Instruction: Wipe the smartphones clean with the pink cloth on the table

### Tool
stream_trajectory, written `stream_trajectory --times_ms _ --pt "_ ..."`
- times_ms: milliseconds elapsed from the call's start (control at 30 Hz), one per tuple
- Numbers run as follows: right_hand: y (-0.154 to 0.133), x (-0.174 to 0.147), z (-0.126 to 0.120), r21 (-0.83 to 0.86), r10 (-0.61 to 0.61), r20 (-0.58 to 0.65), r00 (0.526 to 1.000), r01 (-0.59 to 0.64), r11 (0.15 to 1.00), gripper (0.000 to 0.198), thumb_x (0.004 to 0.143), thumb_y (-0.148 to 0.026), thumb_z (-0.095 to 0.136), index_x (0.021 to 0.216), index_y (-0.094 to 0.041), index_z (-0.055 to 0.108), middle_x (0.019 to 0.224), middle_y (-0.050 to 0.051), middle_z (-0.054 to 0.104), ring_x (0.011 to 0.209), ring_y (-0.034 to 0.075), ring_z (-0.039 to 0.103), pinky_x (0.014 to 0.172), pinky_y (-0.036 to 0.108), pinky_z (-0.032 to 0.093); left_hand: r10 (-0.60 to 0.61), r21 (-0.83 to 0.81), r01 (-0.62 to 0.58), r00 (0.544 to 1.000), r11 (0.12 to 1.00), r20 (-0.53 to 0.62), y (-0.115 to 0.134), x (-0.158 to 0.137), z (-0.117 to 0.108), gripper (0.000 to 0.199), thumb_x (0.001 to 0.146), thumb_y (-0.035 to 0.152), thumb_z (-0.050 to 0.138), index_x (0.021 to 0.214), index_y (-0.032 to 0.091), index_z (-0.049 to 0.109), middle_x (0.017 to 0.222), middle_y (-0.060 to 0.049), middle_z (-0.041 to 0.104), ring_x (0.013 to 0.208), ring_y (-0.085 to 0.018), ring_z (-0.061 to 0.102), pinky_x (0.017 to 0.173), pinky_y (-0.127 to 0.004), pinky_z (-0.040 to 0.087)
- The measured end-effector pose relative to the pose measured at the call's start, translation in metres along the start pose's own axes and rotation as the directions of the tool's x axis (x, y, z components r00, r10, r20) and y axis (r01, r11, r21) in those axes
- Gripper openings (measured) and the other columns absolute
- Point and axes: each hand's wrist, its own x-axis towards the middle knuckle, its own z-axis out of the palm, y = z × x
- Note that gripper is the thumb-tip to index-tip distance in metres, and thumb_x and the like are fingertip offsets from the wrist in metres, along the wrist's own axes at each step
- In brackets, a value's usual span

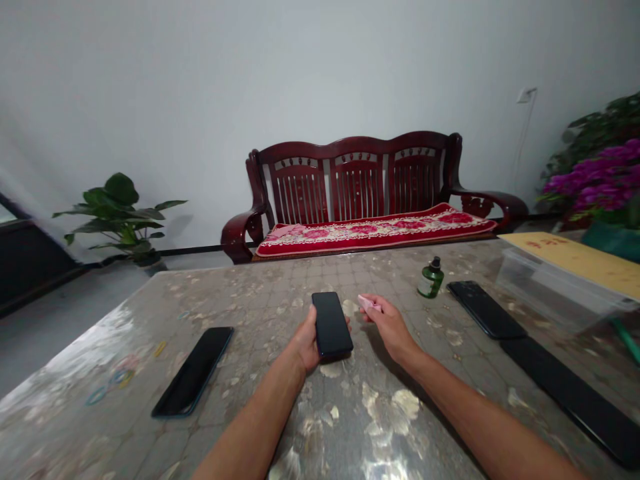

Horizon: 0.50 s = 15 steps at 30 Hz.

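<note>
A black smartphone (332, 325), its dark screen turned up, is gripped along its sides by my left hand (306, 340). The thumb lies on the left edge and fingertips show at the right edge. Just to the right of that phone, my right hand (387, 323) pinches a small pink cloth (369, 304) between thumb and fingers, apart from the screen. Another smartphone (193, 372) lies on the table at my left. Over to the right lie two more dark phones, one farther back (485, 309) and one nearer (575, 393), with their ends close together.
A small green bottle (431, 277) stands beyond my right hand. A clear plastic box (550, 287) with a yellow board (575, 260) on top sits at the right. Several rubber bands (97, 396) lie at left on the patterned table (250, 300). Behind stands a wooden bench (357, 183).
</note>
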Motion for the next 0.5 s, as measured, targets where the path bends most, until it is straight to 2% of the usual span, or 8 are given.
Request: stream_trajectory --times_ms 100,200,267,367,500 --pt "0.004 -0.007 0.005 -0.252 -0.268 0.079 0.96 0.279 0.927 0.024 0.08 -0.023 0.057 0.096 -0.021 0.074 0.096 0.005 0.069 0.09 0.018 0.062 0.082 0.03 0.049 -0.03 0.062 0.035 0.996 0.998 -0.079 -0.001 0.001 0.001 0.062 0.101 0.056 0.031 0.121 0.005 0.061 0.084 -0.013 0.075 0.067 -0.023 0.072 0.072 -0.037 0.059" --pt "0.008 -0.016 0.01 -0.368 -0.351 0.24 0.905 0.42 0.83 0.029 0.08 -0.012 0.05 0.093 -0.023 0.074 0.094 0.004 0.069 0.093 0.018 0.062 0.087 0.031 0.046 -0.042 0.086 0.059 0.981 0.995 -0.187 -0.001 0.002 0.005 0.05 0.103 0.046 0.036 0.119 0.007 0.062 0.078 -0.009 0.076 0.06 -0.021 0.071 0.069 -0.035 0.06" --pt "0.01 -0.021 0.011 -0.435 -0.326 0.31 0.893 0.438 0.787 0.03 0.08 -0.009 0.05 0.091 -0.023 0.074 0.092 0.004 0.07 0.092 0.019 0.062 0.086 0.032 0.045 -0.052 0.089 0.071 0.978 0.993 -0.204 -0.001 0.003 0.007 0.048 0.104 0.042 0.034 0.119 0.005 0.062 0.079 -0.01 0.076 0.061 -0.021 0.072 0.069 -0.035 0.06" --pt "0.012 -0.024 0.012 -0.491 -0.29 0.334 0.897 0.428 0.759 0.029 0.08 -0.008 0.051 0.089 -0.023 0.075 0.092 0.004 0.071 0.093 0.019 0.062 0.087 0.032 0.045 -0.048 0.096 0.069 0.978 0.993 -0.204 -0.001 0.007 0.006 0.044 0.104 0.035 0.036 0.12 0.002 0.061 0.082 -0.012 0.076 0.062 -0.021 0.072 0.069 -0.033 0.06" --pt "0.015 -0.024 0.014 -0.447 -0.254 0.289 0.923 0.365 0.816 0.03 0.077 -0.007 0.052 0.088 -0.023 0.075 0.093 0.004 0.072 0.092 0.018 0.063 0.086 0.031 0.046 -0.016 0.107 0.037 0.98 0.994 -0.197 -0.006 0.012 0.002 0.035 0.102 0.028 0.044 0.119 0.002 0.061 0.085 -0.014 0.077 0.063 -0.022 0.072 0.068 -0.034 0.06"
